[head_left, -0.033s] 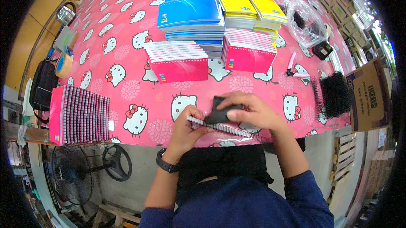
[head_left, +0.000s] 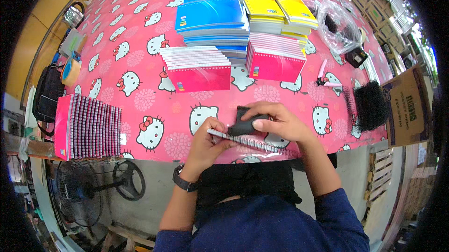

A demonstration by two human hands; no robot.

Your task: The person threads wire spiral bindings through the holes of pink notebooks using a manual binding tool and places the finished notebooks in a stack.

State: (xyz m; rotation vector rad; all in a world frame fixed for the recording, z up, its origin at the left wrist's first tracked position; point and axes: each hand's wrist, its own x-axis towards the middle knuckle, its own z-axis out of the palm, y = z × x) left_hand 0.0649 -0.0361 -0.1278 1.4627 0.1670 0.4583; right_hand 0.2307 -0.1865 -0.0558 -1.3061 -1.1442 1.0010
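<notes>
At the table's near edge, my left hand (head_left: 208,144) pinches one end of a small notebook (head_left: 214,132), held edge-up. A black spiral coil (head_left: 262,146) runs along the notebook's edge, and its loose end sticks out to the right. My right hand (head_left: 280,121) is closed over a soft-looking black pad (head_left: 242,126), which lies against the coil and notebook. What the pad is made of, I cannot tell. To the far left stands a row of pink spiral-bound notebooks (head_left: 96,128). Loose black coils (head_left: 369,107) lie in a heap at the right.
Beyond my hands are pink unbound notebooks (head_left: 201,78), blue notebooks (head_left: 210,16) and yellow ones (head_left: 264,6), all stacked. Pink-handled pliers (head_left: 322,72), a plastic bag (head_left: 343,41) and a cardboard box (head_left: 409,107) are on the right. A tape roll (head_left: 71,72) is at left.
The coil appears shifted slightly along the notebook's edge, and the black pad has tilted a little under my right hand. My left hand stays in place.
</notes>
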